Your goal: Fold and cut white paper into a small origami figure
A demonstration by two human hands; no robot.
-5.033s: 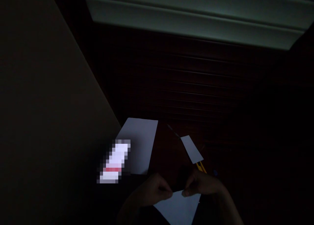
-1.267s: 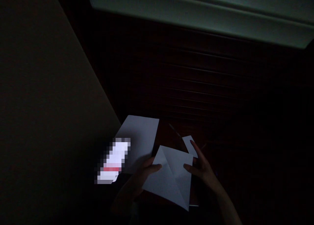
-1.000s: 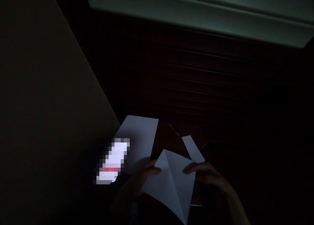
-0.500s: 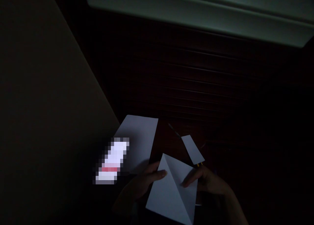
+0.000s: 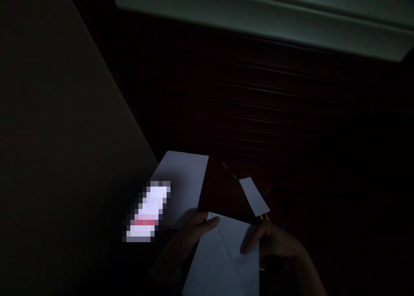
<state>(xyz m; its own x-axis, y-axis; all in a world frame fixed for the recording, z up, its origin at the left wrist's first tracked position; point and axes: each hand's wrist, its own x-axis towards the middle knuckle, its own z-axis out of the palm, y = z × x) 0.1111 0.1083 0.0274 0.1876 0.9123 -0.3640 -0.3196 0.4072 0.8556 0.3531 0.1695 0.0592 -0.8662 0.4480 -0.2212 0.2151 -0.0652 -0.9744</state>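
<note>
A white sheet of paper (image 5: 223,257) with a diagonal crease is held between both hands at the lower middle. My left hand (image 5: 196,231) pinches its upper left corner, thumb on top and fingers underneath. On the right edge my right hand (image 5: 270,240) grips the paper, with a finger or thumb lying across its face near the crease. The paper's lower part runs out of the picture. Just beyond my right hand lies a small white strip of paper (image 5: 254,197), with two yellow prongs showing from under its near end.
A larger white sheet (image 5: 187,171) lies on the left, partly behind a bright blurred-out screen (image 5: 150,210). A thin dark stick (image 5: 229,170) touches the strip's far end. Dark slatted wood (image 5: 246,89) stands ahead, below a pale ledge (image 5: 258,24). The scene is very dim.
The sheet in my hands has opened flatter, and its top corner has moved slightly down and left. My left thumb has shifted up toward that corner. The other things have stayed put.
</note>
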